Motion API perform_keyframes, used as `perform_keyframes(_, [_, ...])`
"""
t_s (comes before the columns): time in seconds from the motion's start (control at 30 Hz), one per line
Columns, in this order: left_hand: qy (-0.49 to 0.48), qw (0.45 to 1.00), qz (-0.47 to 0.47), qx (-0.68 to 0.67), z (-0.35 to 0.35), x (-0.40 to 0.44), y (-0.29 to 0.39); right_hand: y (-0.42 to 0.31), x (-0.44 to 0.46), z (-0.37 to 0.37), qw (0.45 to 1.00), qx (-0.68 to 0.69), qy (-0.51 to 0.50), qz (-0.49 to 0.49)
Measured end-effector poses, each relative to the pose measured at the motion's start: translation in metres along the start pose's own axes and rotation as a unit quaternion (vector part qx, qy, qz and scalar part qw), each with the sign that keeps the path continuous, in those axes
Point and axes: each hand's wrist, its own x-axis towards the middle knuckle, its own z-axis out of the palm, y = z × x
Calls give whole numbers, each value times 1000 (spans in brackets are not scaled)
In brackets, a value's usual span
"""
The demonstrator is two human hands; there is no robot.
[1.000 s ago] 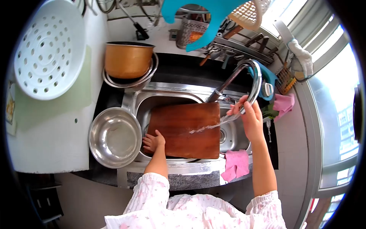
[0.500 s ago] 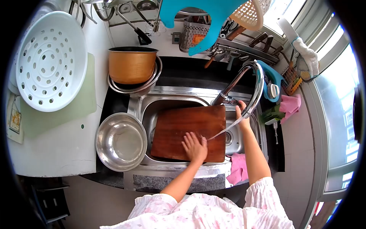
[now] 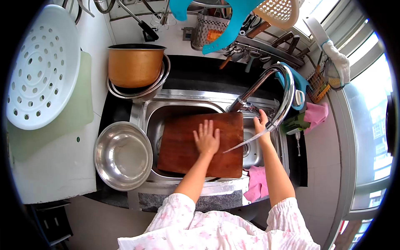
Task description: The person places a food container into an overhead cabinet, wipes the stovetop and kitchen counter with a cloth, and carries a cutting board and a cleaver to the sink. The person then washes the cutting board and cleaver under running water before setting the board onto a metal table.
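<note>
A wet brown wooden board (image 3: 179, 146) lies across the steel double sink (image 3: 156, 121), over most of the left basin. My left hand (image 3: 207, 138) rests flat on the board with its fingers spread. Beside the curved chrome faucet (image 3: 287, 93), my right hand (image 3: 261, 127) has its thumb and fingers apart, close to the spout's end; whether it touches the spout is not clear. From the spout a stream of water (image 3: 246, 142) slants down to the left onto the board.
Left of the sink sits a steel bowl (image 3: 123, 156), with a golden pot (image 3: 136, 66) on steel bowls behind it. One pink cloth (image 3: 257, 183) lies on the front edge, another (image 3: 316, 116) at the right. Knives (image 3: 283, 40) and a white colander (image 3: 43, 68) are nearby.
My left hand has moved from the board's left edge onto its middle, then farther up. My right hand has shifted lower beside the faucet, and the water now falls more steeply.
</note>
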Motion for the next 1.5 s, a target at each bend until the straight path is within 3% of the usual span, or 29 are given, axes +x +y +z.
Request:
perform_keyframes(0.17, [-60,986,-154,33,-23,-25,-59,-34,0,4,994,105,-17,33])
perform_keyframes(0.2, [-77,979,-184,42,-29,-28,-65,-22,0,11,997,70,-11,3])
perform_keyframes(0.3, [-132,957,-256,42,-40,-29,-87,-43,-10,-3,993,110,-14,40])
perform_keyframes(0.37, [-153,933,-320,61,-48,-26,-108,-43,-27,-18,974,179,-63,126])
perform_keyframes(0.43, [-163,924,-341,53,-49,-22,-138,-12,-60,-14,983,132,-91,91])
perform_keyframes(0.5, [-188,906,-378,29,-48,-11,-165,-18,-100,-18,963,104,-174,176])
perform_keyframes(0.53, [-182,908,-377,15,-46,-9,-173,-27,-116,-19,949,112,-207,208])
perform_keyframes(0.6, [-196,913,-356,-23,-27,4,-203,-26,-138,-8,940,216,-212,158])
perform_keyframes(0.7, [-189,920,-333,-82,-21,9,-210,-19,-144,2,959,211,-168,83])
perform_keyframes(0.9, [-260,918,-248,-168,-26,-4,-204,-99,-126,-53,964,172,-158,130])
perform_keyframes(1.0, [-286,925,-207,-141,-72,-19,-152,-145,-113,-92,977,98,-147,123])
perform_keyframes(1.2, [-244,955,-103,-130,-121,-23,-125,-197,-86,-145,951,224,-156,147])
perform_keyframes(1.27, [-290,907,-177,-247,-161,-39,-79,-207,-78,-161,957,206,-152,137])
perform_keyframes(1.3, [-268,899,-182,-294,-166,-43,-68,-212,-75,-170,959,202,-145,135])
perform_keyframes(1.5, [-256,884,-105,-375,-202,-65,-30,-236,-69,-222,967,196,-97,131])
